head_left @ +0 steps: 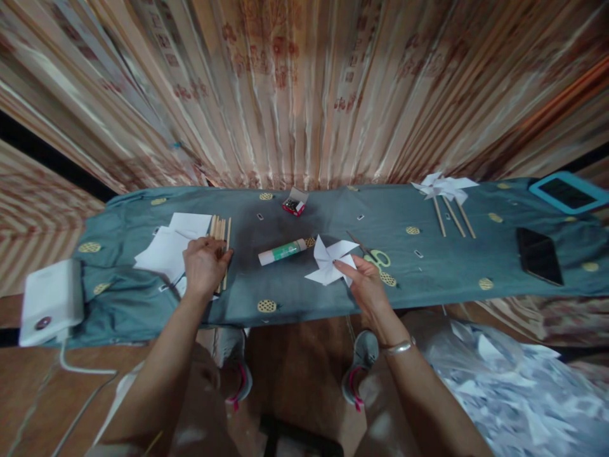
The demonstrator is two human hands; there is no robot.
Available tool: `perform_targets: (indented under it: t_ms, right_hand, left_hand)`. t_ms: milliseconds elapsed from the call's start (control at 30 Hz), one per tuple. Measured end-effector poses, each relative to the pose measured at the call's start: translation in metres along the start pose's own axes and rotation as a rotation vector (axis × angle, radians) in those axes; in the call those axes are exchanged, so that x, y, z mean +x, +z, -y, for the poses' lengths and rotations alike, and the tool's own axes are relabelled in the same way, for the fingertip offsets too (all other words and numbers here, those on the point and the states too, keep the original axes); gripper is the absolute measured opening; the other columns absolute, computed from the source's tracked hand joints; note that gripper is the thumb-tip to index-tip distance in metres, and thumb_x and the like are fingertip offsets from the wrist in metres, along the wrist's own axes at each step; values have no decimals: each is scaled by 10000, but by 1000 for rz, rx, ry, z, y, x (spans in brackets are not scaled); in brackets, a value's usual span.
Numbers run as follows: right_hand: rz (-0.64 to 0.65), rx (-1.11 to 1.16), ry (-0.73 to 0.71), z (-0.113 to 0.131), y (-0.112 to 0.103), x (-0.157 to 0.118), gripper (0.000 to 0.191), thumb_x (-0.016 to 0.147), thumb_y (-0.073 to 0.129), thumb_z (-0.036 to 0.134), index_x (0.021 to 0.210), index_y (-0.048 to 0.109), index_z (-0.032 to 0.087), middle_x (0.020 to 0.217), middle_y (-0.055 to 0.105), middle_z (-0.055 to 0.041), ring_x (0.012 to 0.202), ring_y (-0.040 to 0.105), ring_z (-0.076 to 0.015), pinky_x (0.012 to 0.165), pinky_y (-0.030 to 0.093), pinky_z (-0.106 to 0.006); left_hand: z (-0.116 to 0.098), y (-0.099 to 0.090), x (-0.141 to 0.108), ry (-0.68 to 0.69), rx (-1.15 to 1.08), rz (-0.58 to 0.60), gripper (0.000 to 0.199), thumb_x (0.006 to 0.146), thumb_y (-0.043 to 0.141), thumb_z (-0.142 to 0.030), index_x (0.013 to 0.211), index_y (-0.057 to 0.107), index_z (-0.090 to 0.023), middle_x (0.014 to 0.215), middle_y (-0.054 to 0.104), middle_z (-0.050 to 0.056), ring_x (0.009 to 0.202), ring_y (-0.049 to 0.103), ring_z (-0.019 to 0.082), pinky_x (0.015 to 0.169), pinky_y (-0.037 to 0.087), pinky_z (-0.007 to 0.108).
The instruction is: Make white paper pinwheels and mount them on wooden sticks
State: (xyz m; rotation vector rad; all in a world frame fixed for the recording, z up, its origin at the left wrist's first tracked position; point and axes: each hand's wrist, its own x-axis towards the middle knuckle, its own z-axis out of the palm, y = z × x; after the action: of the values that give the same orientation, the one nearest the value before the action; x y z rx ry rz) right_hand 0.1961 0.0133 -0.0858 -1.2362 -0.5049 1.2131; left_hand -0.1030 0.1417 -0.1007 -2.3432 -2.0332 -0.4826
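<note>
My left hand (205, 263) rests on a bundle of thin wooden sticks (219, 228), its fingers curled over them; whether it grips one is hidden. A folded white paper pinwheel (326, 261) is pinched at its right side by my right hand (364, 276), above the cloth. Beside my left hand lie white paper sheets (162, 251). Between the hands is a glue stick (283, 252) with a green label. Scissors with green handles (378, 258) lie just behind my right hand. Farther back sits an open small red box (295, 202) with small dark pieces inside.
Pinwheels on sticks (445, 187) lie at the back right of the cloth-covered table (323, 304). A phone (539, 256) and a blue-framed tablet (568, 192) are at the far right. A white device (52, 301) with a cable stands far left. Below right is a bag of white paper pieces (518, 393).
</note>
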Motion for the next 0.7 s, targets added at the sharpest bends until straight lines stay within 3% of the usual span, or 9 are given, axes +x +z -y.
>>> perform_targets:
  t_ms: [200,367,433,467,567,700]
  right_hand:
    - [-9,12,9,3,-2,0,291,557,855,337,796,747,211,695,754,12,649,691,-179,672,523,-299]
    - [43,-13,-44,9,-5,-3,267,576,851,366,773,739,225,690,744,24,636,663,-165,677,514,-297]
    - [94,-32,-58,10,-7,-8,231,602,842,367,751,736,227,690,738,27,613,641,-146,658,505,-279]
    - [123,-46,-58,11,-8,-11,210,618,836,363,742,734,227,694,735,27,609,633,-139,652,501,-270]
    - [232,-137,-43,13,-12,-24,164,653,821,344,727,734,226,694,725,28,612,619,-126,638,492,-253]
    - [434,-387,-25,13,-19,-40,143,703,790,333,737,738,204,695,703,21,637,605,-121,637,477,-241]
  left_hand:
    - [-8,-3,10,-92,-99,28,201,764,600,-342,760,729,-188,919,705,115,1010,590,330,916,434,455]
    - [-24,-27,-5,-230,-444,-95,205,732,594,-317,762,709,-151,883,698,106,884,632,267,839,480,400]
    - [-43,-39,-28,-269,-784,-131,220,707,643,-359,778,698,-158,846,680,69,784,629,210,743,500,339]
    - [-54,-43,-43,-303,-939,-96,229,668,685,-373,771,690,-168,764,660,35,691,607,176,667,495,305]
    - [-94,-40,-98,-509,-1345,205,270,647,739,-413,744,659,-173,584,579,-27,496,510,103,500,424,227]
    - [-132,-12,-160,-767,-1571,447,319,613,777,-445,652,640,-160,532,548,-36,441,436,59,444,347,181]
